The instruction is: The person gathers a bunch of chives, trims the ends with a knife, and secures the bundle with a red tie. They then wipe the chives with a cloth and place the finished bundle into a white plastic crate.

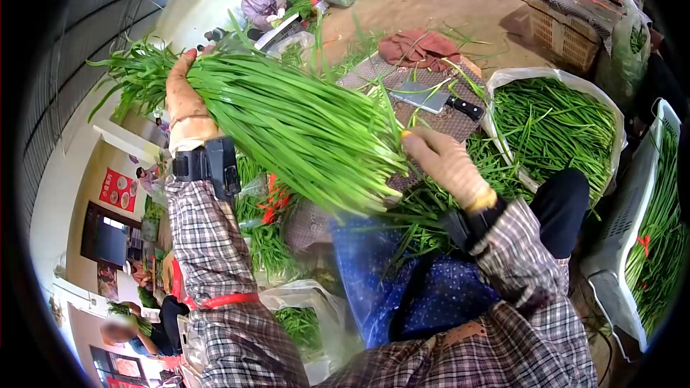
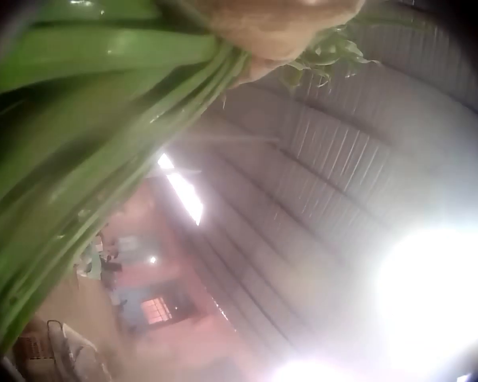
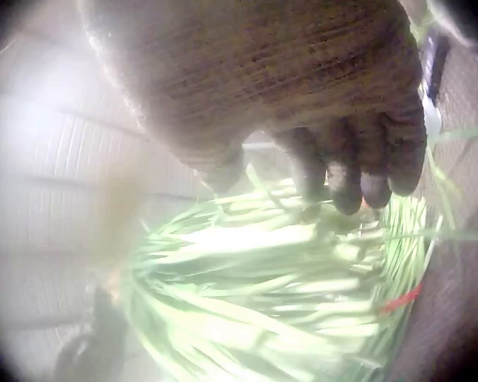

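Observation:
A large bunch of garlic chives (image 1: 295, 115) spans the middle of the head view, leaf tips at upper left and pale stem ends towards the right. My left hand (image 1: 187, 93) grips it near the leafy end, holding it up. My right hand (image 1: 447, 164), in a knitted glove, is at the stem ends. In the right wrist view its fingers (image 3: 346, 187) bend loosely over the pale stems (image 3: 279, 255), with thumb and fingers apart. Beyond the bunch, a cleaver (image 1: 424, 97) with a black handle lies on a patterned cloth surface (image 1: 359, 79).
A brown-red cloth (image 1: 419, 49) lies behind the cleaver. To the right are a white-lined container of chives (image 1: 557, 126) and a white crate (image 1: 611, 273) holding more. A basket (image 1: 560, 29) stands farther back. A seated person (image 1: 262, 3) works in the background.

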